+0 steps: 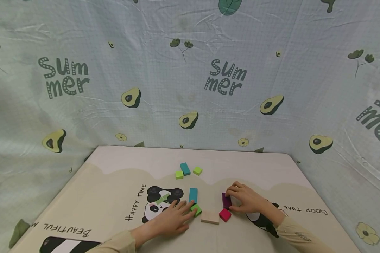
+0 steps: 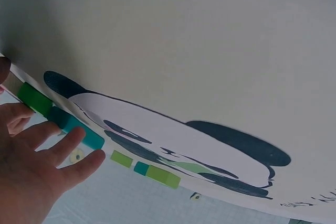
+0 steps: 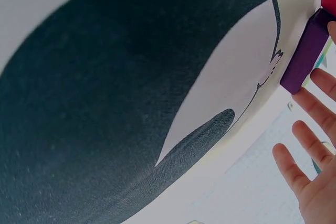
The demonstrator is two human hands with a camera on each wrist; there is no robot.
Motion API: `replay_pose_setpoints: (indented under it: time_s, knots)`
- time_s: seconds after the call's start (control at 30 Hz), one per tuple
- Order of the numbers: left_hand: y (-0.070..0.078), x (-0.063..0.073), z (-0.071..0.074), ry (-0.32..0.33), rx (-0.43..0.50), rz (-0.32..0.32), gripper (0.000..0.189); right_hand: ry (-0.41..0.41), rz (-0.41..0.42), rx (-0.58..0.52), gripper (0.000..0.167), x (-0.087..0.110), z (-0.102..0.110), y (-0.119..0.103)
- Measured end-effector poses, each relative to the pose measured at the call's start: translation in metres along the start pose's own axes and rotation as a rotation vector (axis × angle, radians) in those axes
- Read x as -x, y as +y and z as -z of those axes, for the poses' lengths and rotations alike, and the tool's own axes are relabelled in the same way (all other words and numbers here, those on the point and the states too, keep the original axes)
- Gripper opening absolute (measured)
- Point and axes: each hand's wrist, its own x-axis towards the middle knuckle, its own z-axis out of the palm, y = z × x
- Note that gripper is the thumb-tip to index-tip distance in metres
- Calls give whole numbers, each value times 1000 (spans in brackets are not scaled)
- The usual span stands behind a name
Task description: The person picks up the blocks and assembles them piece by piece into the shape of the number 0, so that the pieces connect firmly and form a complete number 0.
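Note:
My left hand [image 1: 169,219] lies with fingers spread and nearly straight, its fingertips at a green block [image 1: 196,210]. Against that block's far side lies a blue block [image 1: 193,195], lined up lengthwise in the left wrist view. My right hand [image 1: 250,200] pinches a purple block [image 1: 226,201] lengthwise, the index finger at its far end and the thumb near the other; the remaining fingers spread loosely in the right wrist view. A red block [image 1: 225,215] sits at the near end of the purple one. Between the hands lies a flat plain wooden block [image 1: 210,217], its right end beside the red block.
Farther back on the table lie another blue block [image 1: 185,169] and two light green blocks, one on the left [image 1: 179,175] and one on the right [image 1: 197,170]. The tabletop [image 1: 114,196] has panda prints and lettering. A patterned cloth [image 1: 164,77] hangs behind and at both sides.

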Motion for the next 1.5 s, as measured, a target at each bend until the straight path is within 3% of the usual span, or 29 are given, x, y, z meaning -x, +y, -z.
replay_pose_setpoints:
  time_s: [0.77,1.1,1.5]
  knots:
    - [-1,1,0,-11,11,9,53,55,31,47,36,7,1,-2]
    - [0,2,1,-20,30,16,53,-1,34,61,25,13,5,-10]
    - [-2,0,6,-15,9,23,51,-5,63,84,27,14,6,-12]
